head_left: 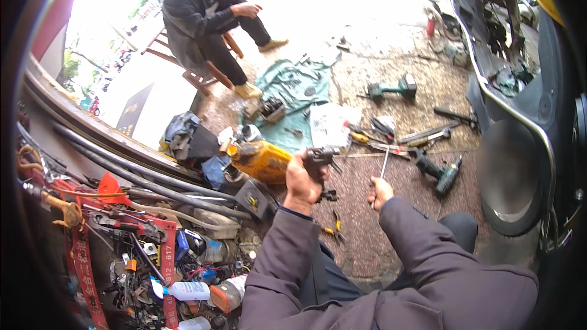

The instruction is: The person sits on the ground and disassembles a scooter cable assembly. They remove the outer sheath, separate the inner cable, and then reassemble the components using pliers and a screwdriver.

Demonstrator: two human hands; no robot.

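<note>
My left hand (pixel 299 184) is closed round a black mechanical part (pixel 318 160), raised above the brown mat. Its exact kind is unclear. In my right hand (pixel 380 194) is a slim metal rod (pixel 385 162) like a screwdriver shaft, pointing up and away from me; any handle is hidden in the fist. The rod stands apart from the black part. Yellow-handled pliers (pixel 337 228) lie on the mat between my forearms. A green and black cordless drill (pixel 438 171) rests to the right of my right hand.
Left of my hands stand a yellow jug (pixel 262 160) and a black box (pixel 255 200). Another cordless tool (pixel 392 89) and several hand tools (pixel 422 136) lie ahead. A scooter wheel (pixel 509 174) borders the right. A seated person (pixel 205 24) is at far left; cluttered parts (pixel 137 269) fill the near left.
</note>
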